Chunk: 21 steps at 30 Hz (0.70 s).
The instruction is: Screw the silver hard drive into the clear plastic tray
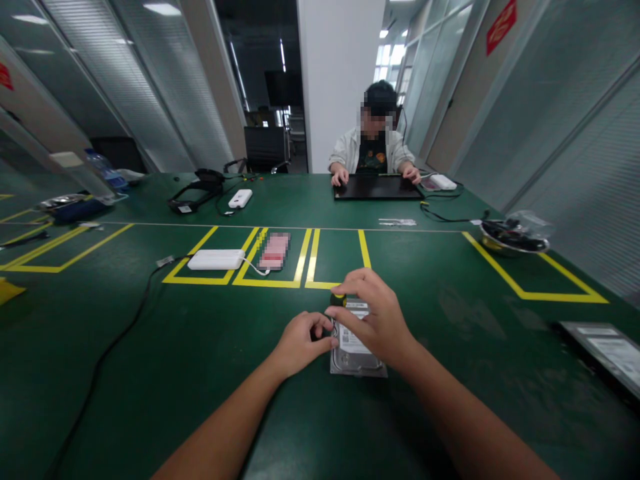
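Observation:
A silver hard drive (356, 362) with a white label lies flat on the green table (200, 387) in front of me. My right hand (381, 312) is over its right side, with thumb and fingers closed around the black and yellow handle of a screwdriver (339, 300). The handle stands above the drive's upper left part; its tip is hidden. My left hand (301, 343) is at the drive's left edge, fingers curled and thumb on the edge, close to the screwdriver's shaft.
A white power bank (216, 259) and a pink phone (275, 251) lie ahead, joined by a cable. Another hard drive (613, 353) sits far right, near a metal bowl (515, 239). Across the table a person (373, 150) handles a black panel (379, 188). A black cable (117, 343) runs along the left.

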### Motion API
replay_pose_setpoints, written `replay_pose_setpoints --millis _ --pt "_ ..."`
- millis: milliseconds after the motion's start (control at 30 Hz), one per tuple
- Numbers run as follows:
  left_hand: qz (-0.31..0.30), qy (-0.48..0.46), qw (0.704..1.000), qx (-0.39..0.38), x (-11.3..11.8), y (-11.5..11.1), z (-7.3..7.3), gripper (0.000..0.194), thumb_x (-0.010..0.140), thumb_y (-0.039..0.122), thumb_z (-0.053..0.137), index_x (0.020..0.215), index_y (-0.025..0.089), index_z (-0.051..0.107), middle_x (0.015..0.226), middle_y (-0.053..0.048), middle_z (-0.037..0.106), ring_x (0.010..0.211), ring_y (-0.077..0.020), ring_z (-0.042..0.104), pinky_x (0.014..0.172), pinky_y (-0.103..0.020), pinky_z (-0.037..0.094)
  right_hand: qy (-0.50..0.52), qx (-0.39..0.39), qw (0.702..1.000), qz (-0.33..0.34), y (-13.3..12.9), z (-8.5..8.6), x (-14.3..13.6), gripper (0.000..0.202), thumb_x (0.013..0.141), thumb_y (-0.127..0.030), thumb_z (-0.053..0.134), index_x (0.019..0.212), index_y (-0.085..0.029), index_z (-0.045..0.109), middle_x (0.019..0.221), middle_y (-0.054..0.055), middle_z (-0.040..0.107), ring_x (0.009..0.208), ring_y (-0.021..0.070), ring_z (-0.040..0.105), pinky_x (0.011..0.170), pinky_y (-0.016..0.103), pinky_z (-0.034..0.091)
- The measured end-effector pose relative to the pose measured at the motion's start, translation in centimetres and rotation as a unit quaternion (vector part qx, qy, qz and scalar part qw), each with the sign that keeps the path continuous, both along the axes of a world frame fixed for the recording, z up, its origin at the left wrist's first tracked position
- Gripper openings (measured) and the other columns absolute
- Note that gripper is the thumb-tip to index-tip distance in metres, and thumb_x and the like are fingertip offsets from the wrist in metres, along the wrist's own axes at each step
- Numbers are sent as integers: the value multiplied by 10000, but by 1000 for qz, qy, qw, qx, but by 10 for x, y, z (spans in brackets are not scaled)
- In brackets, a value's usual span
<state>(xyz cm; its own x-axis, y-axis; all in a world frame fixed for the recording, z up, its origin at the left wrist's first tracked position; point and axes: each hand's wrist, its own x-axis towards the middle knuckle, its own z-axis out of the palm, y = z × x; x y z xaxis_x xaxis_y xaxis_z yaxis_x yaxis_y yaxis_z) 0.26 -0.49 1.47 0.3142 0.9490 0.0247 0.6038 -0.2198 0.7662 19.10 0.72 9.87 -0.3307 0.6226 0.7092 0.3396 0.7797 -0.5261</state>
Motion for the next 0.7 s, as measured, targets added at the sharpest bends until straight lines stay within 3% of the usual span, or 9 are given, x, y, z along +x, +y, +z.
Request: replay_pose_setpoints --millis 200,367,467,600,700 --pt "-1 4 1000 5 0 0 0 245 777 395 722 801 173 619 722 25 547 708 -157 488 629 -254 323 -10 16 998 53 1 1 -1 290 877 -96 564 1138 -206 628 1105 49 682 1032 180 619 900 389 498" --pt "-3 5 1000 5 0 1 -1 238 778 396 712 828 177 632 730 22 557 719 -161 503 638 -256 335 -14 21 999 37 1 1 1 306 890 -106 530 1160 -207 634 1205 77 653 1119 198 606 933 415 507" --pt "-5 2 1000 4 0 1 0 233 773 385 713 853 178 644 734 20 560 722 -162 512 646 -260 346 -13 24 999 42 1 1 1 280 904 -114 520 1135 -211 643 1141 68 672 1075 189 621 915 400 521" --pt "-2 0 1000 6 0 0 -1 218 770 368 720 848 178 645 725 25 549 711 -158 499 638 -261 335 -12 15 1000 4 -1 2 0 158 874 -190 628 1027 -193 670 962 63 642 891 176 618 760 332 538" --pt "-1 -1 1000 11 0 0 -1 220 779 375 720 830 176 642 717 27 541 703 -154 486 626 -257 323 -16 21 1000 4 -3 2 0 198 877 -168 605 1065 -187 662 1022 78 643 943 185 619 800 345 535"
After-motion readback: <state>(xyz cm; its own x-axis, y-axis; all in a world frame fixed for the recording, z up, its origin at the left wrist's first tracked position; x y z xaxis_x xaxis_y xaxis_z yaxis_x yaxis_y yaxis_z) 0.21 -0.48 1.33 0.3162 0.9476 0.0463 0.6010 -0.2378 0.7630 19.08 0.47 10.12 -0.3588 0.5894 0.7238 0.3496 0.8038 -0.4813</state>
